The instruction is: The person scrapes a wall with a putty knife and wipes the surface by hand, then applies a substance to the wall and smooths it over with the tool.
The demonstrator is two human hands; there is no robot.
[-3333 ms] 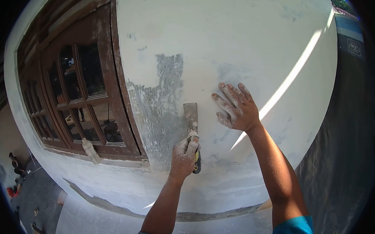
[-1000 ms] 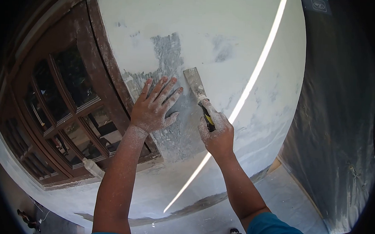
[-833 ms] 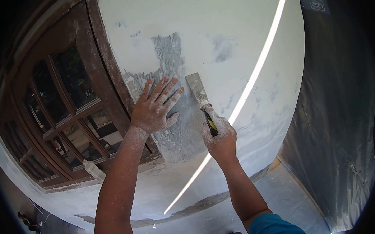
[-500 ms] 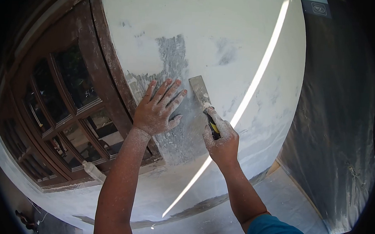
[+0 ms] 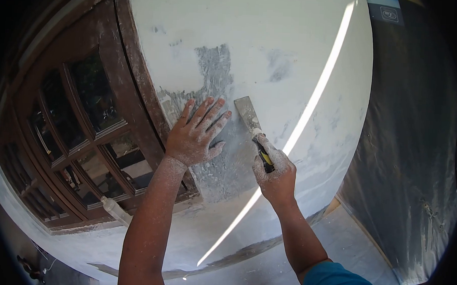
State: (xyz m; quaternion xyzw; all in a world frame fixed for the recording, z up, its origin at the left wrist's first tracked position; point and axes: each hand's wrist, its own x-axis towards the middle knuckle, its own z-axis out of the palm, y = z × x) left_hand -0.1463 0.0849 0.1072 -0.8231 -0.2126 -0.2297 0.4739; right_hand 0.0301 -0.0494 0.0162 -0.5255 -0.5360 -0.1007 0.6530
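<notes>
My left hand (image 5: 194,136) lies with fingers spread over a grey, scraped patch (image 5: 215,73) of the wall (image 5: 304,39), beside the window frame. White dust coats its fingers and wrist. In my right hand (image 5: 276,177) is a putty knife (image 5: 246,111), its black and yellow handle wrapped by my fingers. The broad metal blade points up and to the left, its tip close over the wall just right of the grey patch. Some white material sticks to the blade near the handle.
At left stands a brown wooden window (image 5: 94,131) with glass panes. A clear plastic bottle (image 5: 116,210) lies on its ledge. Dark plastic sheeting (image 5: 406,165) hangs at right. A bright strip of sunlight (image 5: 320,90) crosses the wall.
The putty knife and my right hand have shifted slightly right and down. My left hand stays spread on the wall, and the whole view has shifted a little.
</notes>
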